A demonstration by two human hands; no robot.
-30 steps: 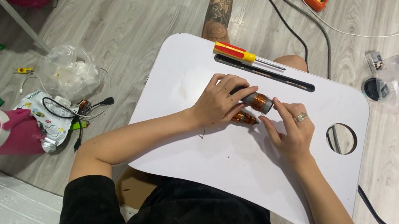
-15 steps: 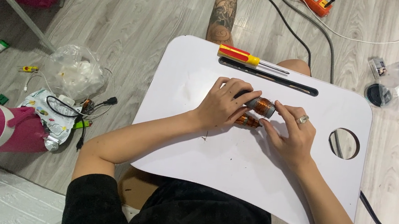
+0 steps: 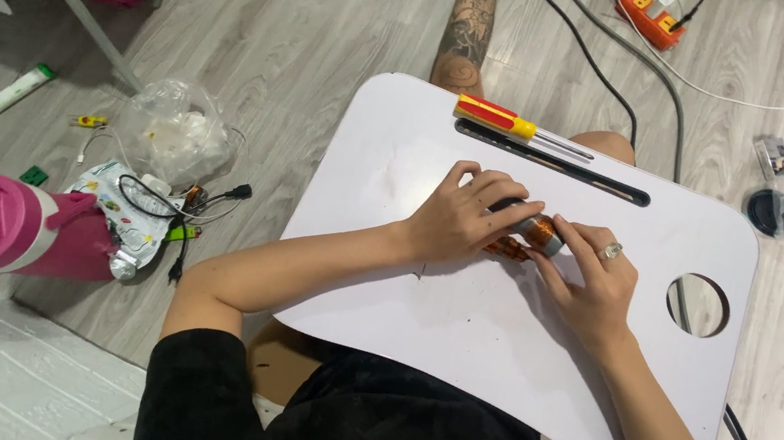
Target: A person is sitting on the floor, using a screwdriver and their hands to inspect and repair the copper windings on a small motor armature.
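Both my hands close around a small copper-wound cylinder [image 3: 540, 233] at the middle of the smooth white counter [image 3: 458, 330]: left hand [image 3: 460, 221] gripping over it, right hand [image 3: 593, 285] pinching its end. A red-and-yellow screwdriver [image 3: 498, 118] lies beyond.

screwdriver [image 3: 498, 117] on lap desk [image 3: 421, 153] behind both hands, bottle [image 3: 23, 228] on floor left, power strip [image 3: 652, 14] far behind
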